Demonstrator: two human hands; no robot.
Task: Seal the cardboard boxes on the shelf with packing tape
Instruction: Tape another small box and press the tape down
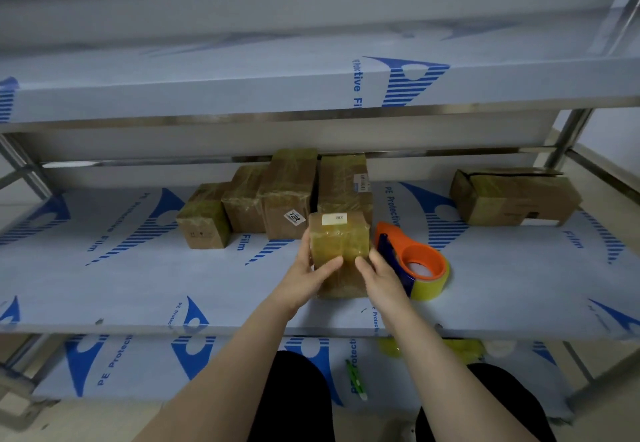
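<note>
While the left hand (306, 273) grips the near left side of a small taped box (341, 239), thumb laid across the front face and fingers curled round the far side, the right hand (379, 277) grips the opposite side in the same way. The two thumbs nearly meet at the middle of the face. The box stands upright between the hands on the middle shelf (138, 285), which is covered in printed blue-and-white protective film. Whether its base rests fully on the film cannot be told. Yellowish tape wraps the box, and a white label (334, 219) sits on its top.

Just to the right of the right hand, touching or nearly touching its fingers, lies an orange tape dispenser (415, 261) with a roll of yellowish tape (434, 285) fitted to it. Beyond the hands, a row of taped boxes (287, 195) stands towards the back of the shelf, one of them bearing a label that reads 7202 (294, 217). Well off to the right of the right hand lies a longer box (512, 199), its top flap slightly raised.

Below the forearms, on the lower shelf, lie a green object (356, 379) and blurred yellow rolls (464, 350).
</note>
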